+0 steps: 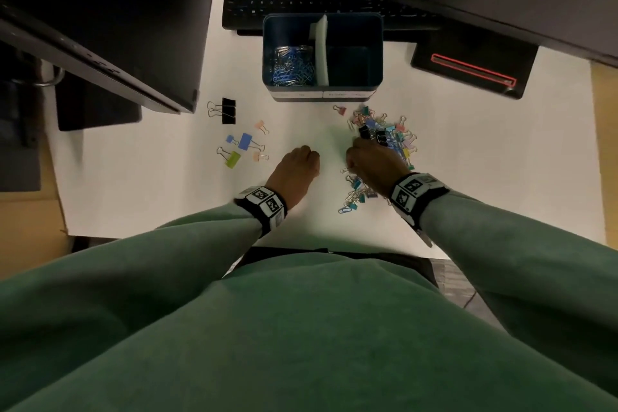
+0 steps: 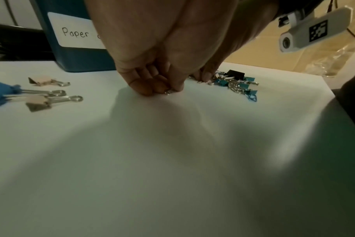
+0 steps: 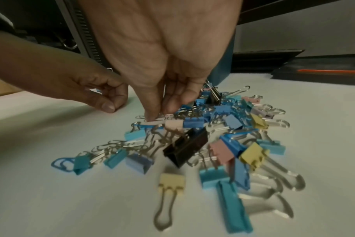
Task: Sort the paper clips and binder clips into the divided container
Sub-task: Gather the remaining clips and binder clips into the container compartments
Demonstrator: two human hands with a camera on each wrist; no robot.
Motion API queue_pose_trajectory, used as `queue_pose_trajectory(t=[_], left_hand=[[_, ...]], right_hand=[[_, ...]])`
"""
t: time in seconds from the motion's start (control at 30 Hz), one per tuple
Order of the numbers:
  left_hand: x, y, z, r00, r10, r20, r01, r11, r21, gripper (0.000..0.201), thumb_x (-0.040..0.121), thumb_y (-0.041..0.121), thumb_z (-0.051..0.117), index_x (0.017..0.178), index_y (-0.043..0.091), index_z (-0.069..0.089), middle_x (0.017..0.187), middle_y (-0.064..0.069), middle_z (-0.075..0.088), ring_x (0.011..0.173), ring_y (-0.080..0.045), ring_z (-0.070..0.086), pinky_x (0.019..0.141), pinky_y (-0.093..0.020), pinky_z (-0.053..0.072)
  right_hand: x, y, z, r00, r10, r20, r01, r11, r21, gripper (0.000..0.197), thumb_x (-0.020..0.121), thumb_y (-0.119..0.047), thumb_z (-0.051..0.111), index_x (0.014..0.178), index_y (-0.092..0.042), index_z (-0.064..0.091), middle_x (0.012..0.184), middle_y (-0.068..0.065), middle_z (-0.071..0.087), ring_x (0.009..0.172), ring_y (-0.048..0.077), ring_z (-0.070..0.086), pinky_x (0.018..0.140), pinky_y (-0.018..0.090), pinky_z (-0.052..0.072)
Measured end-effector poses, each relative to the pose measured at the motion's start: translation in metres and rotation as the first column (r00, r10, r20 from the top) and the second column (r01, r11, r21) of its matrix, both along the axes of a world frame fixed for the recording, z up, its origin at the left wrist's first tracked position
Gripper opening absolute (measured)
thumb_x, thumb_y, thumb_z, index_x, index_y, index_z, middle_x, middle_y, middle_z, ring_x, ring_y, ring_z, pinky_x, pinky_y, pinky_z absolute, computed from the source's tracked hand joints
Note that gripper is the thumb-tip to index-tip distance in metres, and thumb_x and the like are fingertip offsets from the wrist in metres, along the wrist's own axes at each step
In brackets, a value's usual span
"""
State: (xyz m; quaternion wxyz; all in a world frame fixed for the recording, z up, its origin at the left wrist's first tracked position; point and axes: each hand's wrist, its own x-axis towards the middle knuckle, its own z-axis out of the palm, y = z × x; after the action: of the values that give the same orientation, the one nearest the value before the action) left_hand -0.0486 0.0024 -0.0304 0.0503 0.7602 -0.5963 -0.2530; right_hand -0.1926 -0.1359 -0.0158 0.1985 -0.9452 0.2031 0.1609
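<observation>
Left hand (image 2: 152, 67) curled, fingertips pinched on a small metal clip (image 2: 169, 92) against the white table (image 2: 172, 160); right hand (image 3: 162, 77) pinching a paper clip (image 3: 152, 119) at the pile (image 1: 384, 140). Beyond, blue container (image 1: 376, 53), paper clips in its left half (image 1: 292, 65), right half dark.

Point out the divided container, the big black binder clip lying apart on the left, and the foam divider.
container (image 1: 354, 90): head view, front wall.
black binder clip (image 1: 228, 111): head view, black body.
divider (image 1: 321, 53): head view, top edge.
</observation>
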Motion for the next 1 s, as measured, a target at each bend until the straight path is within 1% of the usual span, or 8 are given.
queue_pose_trajectory(t=[0.1,0.23,0.3,0.4,0.6,0.73,0.9,1.0], left_hand=[[0.000,-0.002,0.005,1.000,0.010,-0.018,-0.011,0.999,-0.039,0.010,0.079,-0.008,0.058,0.083,0.001,0.056,0.080,-0.017,0.057,0.071,-0.036,0.055,0.063,-0.041,0.045],[0.018,-0.023,0.031,0.969,0.208,-0.134,-0.229,0.957,-0.176,0.010,0.088,0.000,0.054,0.085,0.010,0.056,0.086,-0.008,0.059,0.077,-0.024,0.054,0.070,-0.038,0.047],[0.038,-0.039,0.052,0.932,0.304,-0.198,-0.350,0.899,-0.264,0.011,0.089,0.001,0.051,0.085,0.010,0.057,0.086,-0.005,0.059,0.077,-0.017,0.053,0.069,-0.028,0.046],[0.078,-0.065,0.078,0.871,0.429,-0.240,-0.489,0.807,-0.332,0.012,0.091,0.003,0.050,0.090,0.011,0.059,0.089,0.001,0.060,0.079,-0.009,0.052,0.066,-0.010,0.039],[0.106,-0.087,0.085,0.864,0.481,-0.149,-0.498,0.773,-0.392,0.005,0.089,0.008,0.052,0.093,0.010,0.054,0.095,-0.004,0.056,0.081,-0.011,0.048,0.070,-0.021,0.037],[0.055,-0.054,0.063,0.849,0.490,-0.197,-0.523,0.729,-0.441,0.006,0.089,0.008,0.053,0.090,0.010,0.047,0.091,-0.005,0.050,0.077,-0.015,0.046,0.067,-0.025,0.039],[-0.021,-0.009,0.030,0.980,0.135,-0.147,-0.150,0.984,-0.095,0.018,0.094,0.030,0.055,0.093,0.015,0.046,0.089,-0.002,0.050,0.070,-0.013,0.048,0.066,-0.033,0.050],[-0.052,-0.005,0.017,0.977,-0.163,-0.135,0.164,0.986,0.001,0.044,0.086,0.041,0.065,0.114,0.010,0.049,0.102,-0.010,0.055,0.080,-0.024,0.055,0.072,-0.038,0.051]], right_hand=[[0.004,-0.005,-0.001,1.000,0.005,-0.015,-0.004,0.997,0.079,0.009,0.091,-0.008,0.056,0.090,-0.007,0.065,0.094,0.006,0.063,0.083,0.021,0.064,0.073,0.030,0.055],[0.008,-0.018,0.005,0.996,-0.071,-0.051,0.083,0.955,0.286,0.006,0.087,-0.007,0.059,0.085,-0.006,0.065,0.083,0.005,0.067,0.076,0.018,0.062,0.078,0.035,0.056],[0.012,-0.027,0.012,0.987,-0.160,-0.024,0.158,0.919,0.361,0.002,0.084,-0.008,0.064,0.084,-0.010,0.063,0.083,0.002,0.066,0.075,0.014,0.060,0.081,0.035,0.056],[0.031,-0.039,0.044,0.955,-0.293,0.054,0.239,0.862,0.448,0.004,0.087,-0.012,0.065,0.087,-0.015,0.064,0.083,-0.007,0.064,0.074,0.008,0.060,0.072,0.019,0.053],[0.119,-0.059,0.093,0.826,-0.463,0.322,0.301,0.844,0.443,0.008,0.085,-0.014,0.064,0.082,-0.009,0.070,0.074,0.002,0.070,0.059,0.006,0.061,0.061,0.019,0.055],[0.143,-0.055,0.082,0.918,-0.315,0.242,0.237,0.923,0.303,0.015,0.089,-0.008,0.057,0.092,0.000,0.070,0.092,0.013,0.072,0.081,0.018,0.066,0.075,0.021,0.051],[0.073,-0.042,0.067,0.887,-0.309,0.342,0.236,0.942,0.240,0.007,0.089,-0.013,0.057,0.093,-0.009,0.062,0.092,0.008,0.067,0.082,0.022,0.062,0.074,0.037,0.052],[0.009,-0.028,0.053,0.946,-0.277,0.168,0.236,0.945,0.228,0.006,0.090,-0.020,0.059,0.093,-0.015,0.060,0.092,0.001,0.064,0.080,0.020,0.062,0.071,0.034,0.051]])
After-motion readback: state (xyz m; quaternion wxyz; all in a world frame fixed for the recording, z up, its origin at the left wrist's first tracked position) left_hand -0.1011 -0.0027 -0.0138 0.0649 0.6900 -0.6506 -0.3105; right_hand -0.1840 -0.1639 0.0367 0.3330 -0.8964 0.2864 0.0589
